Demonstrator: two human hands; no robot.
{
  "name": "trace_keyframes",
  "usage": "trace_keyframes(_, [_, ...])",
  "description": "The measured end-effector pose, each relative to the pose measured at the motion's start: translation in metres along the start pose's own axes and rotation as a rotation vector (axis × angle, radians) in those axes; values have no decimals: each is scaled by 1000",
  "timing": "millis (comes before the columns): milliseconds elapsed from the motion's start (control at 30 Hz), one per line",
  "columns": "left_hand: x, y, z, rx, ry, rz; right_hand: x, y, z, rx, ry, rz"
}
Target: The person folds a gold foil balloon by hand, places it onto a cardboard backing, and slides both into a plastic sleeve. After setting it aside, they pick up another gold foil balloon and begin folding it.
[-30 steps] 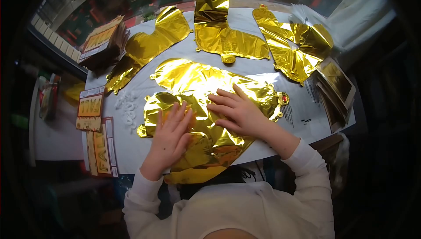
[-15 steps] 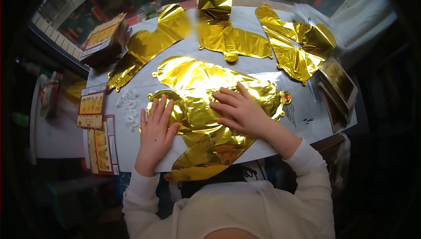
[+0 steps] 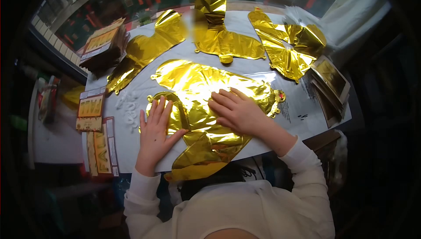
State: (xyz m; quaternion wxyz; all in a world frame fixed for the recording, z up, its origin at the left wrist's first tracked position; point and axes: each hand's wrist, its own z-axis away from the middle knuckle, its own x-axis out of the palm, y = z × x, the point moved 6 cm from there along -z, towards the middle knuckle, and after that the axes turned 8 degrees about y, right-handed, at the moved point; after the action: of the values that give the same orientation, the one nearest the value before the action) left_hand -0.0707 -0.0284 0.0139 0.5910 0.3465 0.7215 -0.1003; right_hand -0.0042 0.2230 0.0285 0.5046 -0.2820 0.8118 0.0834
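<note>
A shiny gold foil balloon (image 3: 197,79), uninflated, lies on the white table in front of me, with a lower flap (image 3: 193,160) hanging over the near edge. My left hand (image 3: 155,129) rests flat on its left part, thumb spread to the right. Across its middle lies my right hand (image 3: 239,111), palm down with the fingers stretched out. The foil under both palms is hidden. Strong glare covers the centre of the balloon. A small tab with a red spot (image 3: 281,95) shows at its right end.
More flat gold balloons lie along the back: one at left (image 3: 149,46), one in the middle (image 3: 226,39), one at right (image 3: 291,46). Printed packets (image 3: 105,43) are stacked at the back left, others (image 3: 91,109) nearer. White ribbon (image 3: 128,109) sits left; brown packets (image 3: 331,85) right.
My left thumb has spread further right over the foil. My right hand has shifted slightly, its fingers closer together. The view has tilted a little.
</note>
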Motion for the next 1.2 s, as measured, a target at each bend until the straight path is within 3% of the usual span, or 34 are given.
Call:
trace_keyframes(100, [-1, -2, 1, -11, 5, 8, -26, -15, 1, 8, -4, 40])
trace_keyframes(200, [0, -3, 3, -23, 9, 25, -47, -57, 10, -95, -99, -161])
trace_keyframes(300, [2, -5, 4, -14, 30, 31, -32, -103, 36, -204, -236, -161])
trace_keyframes(400, [6, -6, 4, 0, 38, -5, -21, -115, 50, -238, 29, -24])
trace_keyframes(533, [4, -5, 4, -1, 41, 8, -29, -107, 40, -214, 72, -81])
trace_keyframes(600, [3, -5, 3, -3, 35, 9, -37, -88, 22, 17, 102, -330])
trace_keyframes(733, [5, -6, 3, -8, 42, 16, -28, -45, -10, 176, 113, -307])
trace_keyframes(800, [4, -7, 3, -8, 45, 15, -9, -12, -17, 637, -57, -616])
trace_keyframes(900, [3, -8, 4, -33, 22, 26, -4, 4, -31, 509, -70, -433])
trace_keyframes(1100, [3, -8, 2, -15, -47, 3, 9, 17, -38, 542, -105, -341])
trace_keyframes(1200, [8, -10, 3, -29, -43, -7, 19, 26, -35, 478, 2, -282])
